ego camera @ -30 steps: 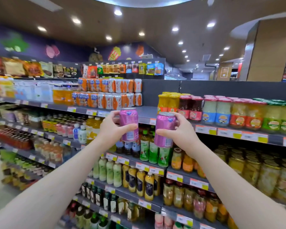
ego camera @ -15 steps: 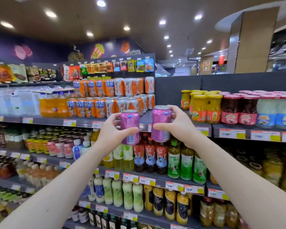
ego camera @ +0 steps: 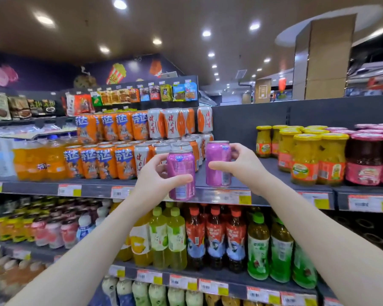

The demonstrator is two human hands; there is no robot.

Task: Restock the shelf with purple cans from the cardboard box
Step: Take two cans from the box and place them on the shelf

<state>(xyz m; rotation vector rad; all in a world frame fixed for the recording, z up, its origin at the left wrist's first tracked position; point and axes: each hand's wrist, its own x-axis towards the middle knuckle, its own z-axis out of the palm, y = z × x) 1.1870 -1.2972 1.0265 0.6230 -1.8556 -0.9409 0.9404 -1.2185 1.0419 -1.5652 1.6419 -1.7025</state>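
- Both hands are raised in front of the shelf (ego camera: pixel 263 171), each grasping one can.
- My left hand (ego camera: pixel 152 180) holds the first purple can (ego camera: pixel 181 175). The thumb lies across its lower front and the fingers curl round the back. The can is upright with its printed label facing me.
- This can hangs in the air in front of the shelf edge, with its base overlapping the price-tag strip (ego camera: pixel 226 196).
- My right hand (ego camera: pixel 241 167) holds the second purple can (ego camera: pixel 218 163). The thumb is on its near right side and the fingers wrap behind the upper part. It is also upright.
- The second can is just right of the first and higher, apart from it. Its base is level with the shelf's front edge, and I cannot tell whether it touches the board.
- Orange cans (ego camera: pixel 106 161) are stacked to the left on the same shelf.
- White-and-orange cans (ego camera: pixel 170 122) stand just behind and left of the two purple cans.
- A bare stretch of shelf lies to the right of my right hand.
- Past that gap stand the yellow-lidded jars (ego camera: pixel 305 157), then the red-lidded jars (ego camera: pixel 365 160).
- Bottled drinks (ego camera: pixel 215 235) fill the tier below my forearms.
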